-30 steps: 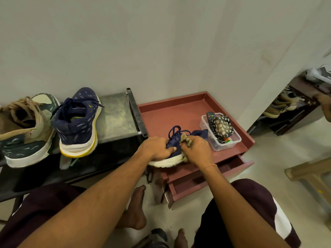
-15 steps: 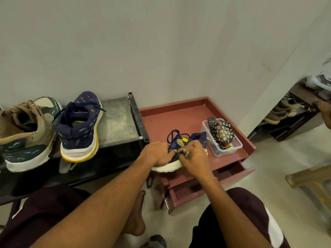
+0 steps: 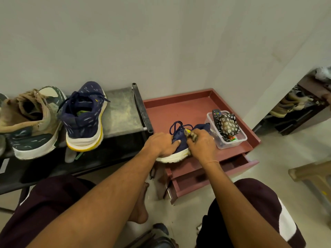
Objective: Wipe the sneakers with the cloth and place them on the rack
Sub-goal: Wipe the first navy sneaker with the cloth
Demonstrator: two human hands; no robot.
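Fingers of the left hand [image 3: 160, 144] grip the sneaker [image 3: 181, 146] at the cabinet's [image 3: 179, 111] front edge; right fingers [image 3: 199, 134] pinch the cloth [image 3: 191, 136].

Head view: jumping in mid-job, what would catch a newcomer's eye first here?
Both hands work at centre: the left hand grips a navy sneaker on the maroon cabinet top while the right hand holds a cloth against it. Its matching sneaker stands on the dark rack at left, beside a tan-and-green shoe.
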